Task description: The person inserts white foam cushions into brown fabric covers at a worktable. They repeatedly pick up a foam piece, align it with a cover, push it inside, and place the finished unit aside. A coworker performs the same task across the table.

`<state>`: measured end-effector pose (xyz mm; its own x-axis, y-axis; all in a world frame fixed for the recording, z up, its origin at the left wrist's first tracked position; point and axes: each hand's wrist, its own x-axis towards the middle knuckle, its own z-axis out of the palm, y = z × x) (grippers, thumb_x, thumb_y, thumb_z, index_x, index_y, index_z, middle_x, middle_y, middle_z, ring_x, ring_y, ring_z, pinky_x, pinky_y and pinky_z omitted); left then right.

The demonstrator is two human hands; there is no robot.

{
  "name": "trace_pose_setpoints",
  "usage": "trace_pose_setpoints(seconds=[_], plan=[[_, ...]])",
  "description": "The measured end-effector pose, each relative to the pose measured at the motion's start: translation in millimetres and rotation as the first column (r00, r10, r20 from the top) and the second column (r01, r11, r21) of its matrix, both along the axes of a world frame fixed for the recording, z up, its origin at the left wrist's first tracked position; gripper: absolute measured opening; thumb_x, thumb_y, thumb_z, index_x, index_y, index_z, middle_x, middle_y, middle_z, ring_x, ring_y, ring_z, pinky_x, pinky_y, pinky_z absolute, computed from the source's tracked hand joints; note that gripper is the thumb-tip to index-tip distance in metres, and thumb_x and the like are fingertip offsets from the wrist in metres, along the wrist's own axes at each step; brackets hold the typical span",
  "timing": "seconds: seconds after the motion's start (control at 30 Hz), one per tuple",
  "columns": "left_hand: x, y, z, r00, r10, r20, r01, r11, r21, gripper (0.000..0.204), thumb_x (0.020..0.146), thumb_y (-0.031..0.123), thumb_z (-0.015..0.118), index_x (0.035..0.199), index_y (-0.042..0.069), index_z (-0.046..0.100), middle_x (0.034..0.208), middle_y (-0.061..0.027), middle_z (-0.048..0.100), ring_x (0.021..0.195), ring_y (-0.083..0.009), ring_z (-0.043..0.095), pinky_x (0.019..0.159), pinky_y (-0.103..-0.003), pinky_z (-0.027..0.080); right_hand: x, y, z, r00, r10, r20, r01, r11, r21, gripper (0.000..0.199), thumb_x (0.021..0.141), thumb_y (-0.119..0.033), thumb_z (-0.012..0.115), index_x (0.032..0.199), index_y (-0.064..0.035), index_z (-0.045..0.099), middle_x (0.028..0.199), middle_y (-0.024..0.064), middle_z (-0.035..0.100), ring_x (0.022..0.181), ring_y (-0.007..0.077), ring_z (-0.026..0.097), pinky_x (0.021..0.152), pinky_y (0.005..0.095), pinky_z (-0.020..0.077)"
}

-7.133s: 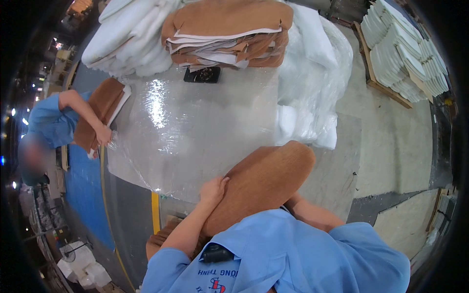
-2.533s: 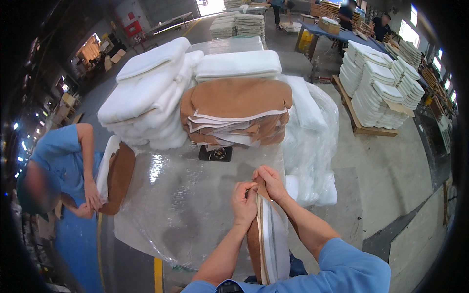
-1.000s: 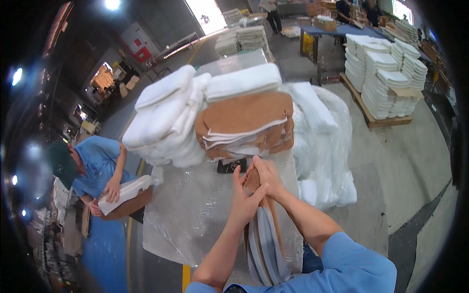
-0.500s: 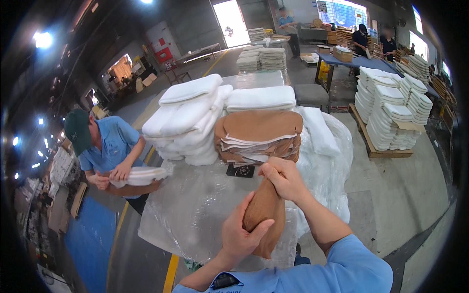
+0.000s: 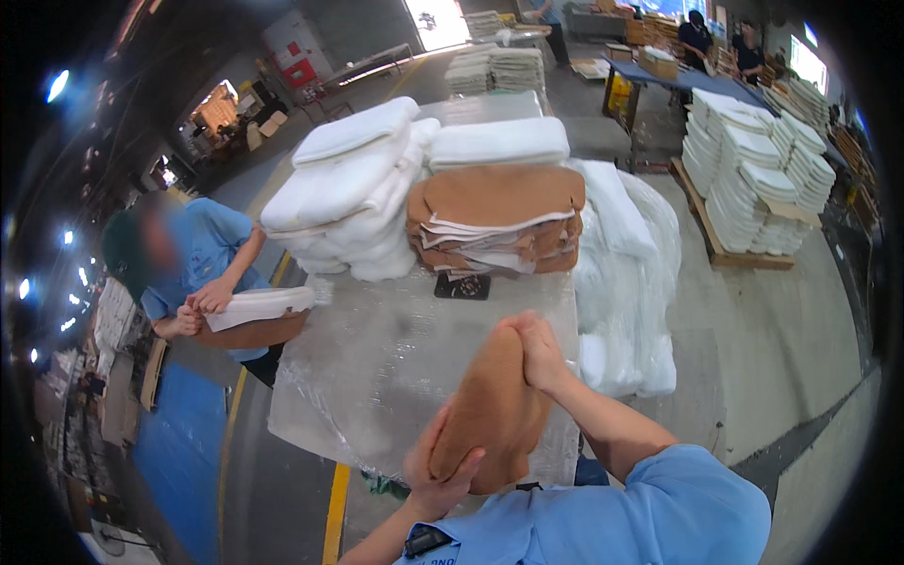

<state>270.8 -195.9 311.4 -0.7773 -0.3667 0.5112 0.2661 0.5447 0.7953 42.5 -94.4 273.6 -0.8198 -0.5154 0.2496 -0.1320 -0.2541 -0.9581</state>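
I hold a brown padded cushion piece [image 5: 490, 410] upright on its edge in front of my chest, over the near edge of the plastic-covered table [image 5: 377, 348]. My left hand [image 5: 441, 471] grips its lower end from below. My right hand [image 5: 539, 350] pinches its upper end. A stack of brown covers [image 5: 497, 221] lies at the far side of the table, with white foam pads [image 5: 348, 193] piled beside and on top of it.
A co-worker in a blue shirt [image 5: 202, 273] stands at the table's left, holding a white-and-brown cushion [image 5: 256, 314]. A small black object [image 5: 461, 286] lies on the table. Bagged white foam [image 5: 626, 273] leans at the right. Pallets of white pads [image 5: 753, 179] stand beyond.
The view has tilted up toward the hall. The cushion has come closer to my chest and stands more upright. The co-worker still works on a cushion.
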Motion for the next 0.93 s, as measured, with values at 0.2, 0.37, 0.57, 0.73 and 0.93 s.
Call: trace_pose_setpoints(seconds=[0.2,0.37,0.57,0.73,0.93], plan=[[58.8,-7.7,-31.1,0.983,0.182,-0.037,-0.174,0.971,0.162,0.086,0.087,0.034,0.088,0.147,-0.01,0.045,0.143,-0.0263,0.06,0.132,-0.0353,0.059,0.112,-0.046,0.046,20.6,-2.6,-44.1,0.97,0.008,-0.241,0.021,0.993,0.12,0.068,0.111,-0.054,0.031,0.094,0.0,0.069,0.082,0.0175,0.068,0.076,0.0318,0.066,0.073,0.0406,0.0508],[90.9,-8.2,-38.8,0.971,0.239,-0.015,-0.212,0.888,0.407,0.087,0.087,0.038,0.087,0.146,-0.009,0.046,0.14,-0.0227,0.061,0.128,-0.0312,0.06,0.11,-0.044,0.047,28.6,17.0,-108.2,0.932,-0.041,-0.36,0.145,0.953,0.266,0.052,0.11,-0.039,0.036,0.088,-0.0008,0.062,0.084,0.0217,0.062,0.086,0.046,0.061,0.077,0.0507,0.0489],[154.0,-12.0,-71.4,0.916,0.401,0.019,-0.374,0.835,0.404,0.078,0.092,0.039,0.082,0.147,-0.005,0.049,0.141,-0.0183,0.061,0.126,-0.028,0.061,0.107,-0.042,0.049,40.0,55.3,-179.1,0.996,-0.084,-0.018,0.084,0.896,0.437,0.052,0.109,-0.043,0.042,0.091,0.001,0.064,0.091,0.0234,0.067,0.088,0.041,0.066,0.077,0.0473,0.0481],[197.4,-18.0,-88.7,0.856,0.504,0.113,-0.505,0.771,0.388,0.071,0.096,0.04,0.077,0.147,-0.002,0.051,0.142,-0.0146,0.062,0.124,-0.0253,0.062,0.104,-0.041,0.05,51.0,58.2,-233.8,0.853,-0.098,0.513,-0.087,0.942,0.325,0.065,0.109,-0.06,0.038,0.126,-0.0044,0.067,0.121,0.0218,0.07,0.111,0.0266,0.067,0.094,0.0411,0.0501],[191.3,-55.8,-110.6,0.676,0.563,0.476,-0.719,0.362,0.593,0.076,0.097,0.043,0.077,0.154,0.003,0.047,0.147,-0.011,0.06,0.134,-0.0285,0.056,0.114,-0.043,0.043,38.8,53.3,-216.0,0.472,0.351,0.809,-0.31,0.925,-0.22,0.085,0.105,-0.074,0.031,0.166,-0.0148,0.033,0.169,0.0119,0.036,0.159,0.0262,0.024,0.129,0.0428,0.0185]])
